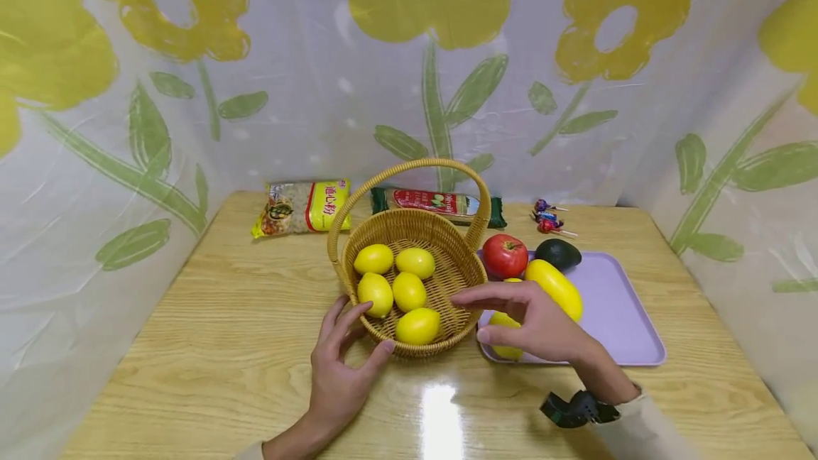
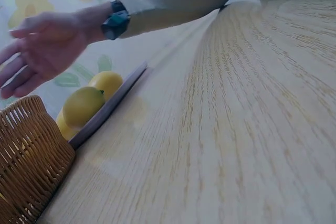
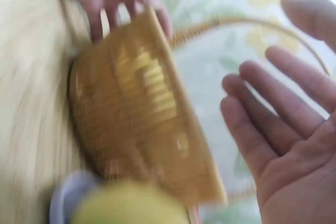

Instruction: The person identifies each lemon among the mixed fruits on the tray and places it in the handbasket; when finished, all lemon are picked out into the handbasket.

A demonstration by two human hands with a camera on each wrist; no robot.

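A round wicker basket (image 1: 441, 233) with a tall arched handle holds several yellow lemons (image 1: 418, 326). At its front left, my left hand (image 1: 341, 371) holds the rim, with a fingertip over the edge and the thumb at the front. My right hand (image 1: 533, 318) hovers over the basket's right edge and the tray beside it. Its fingers are extended and nothing is in them, as the right wrist view shows with the palm (image 3: 299, 166). Partly hidden under this hand, a lemon (image 1: 505, 346) lies on the lilac tray (image 1: 620, 325).
Also on the tray are a red apple-like fruit (image 1: 505, 255), a dark avocado (image 1: 558, 254) and a long yellow fruit (image 1: 556, 289). Along the back lie a yellow pasta bag (image 1: 300, 206), a green packet (image 1: 441, 204) and several lollipops (image 1: 546, 218). Patterned curtains enclose the table.
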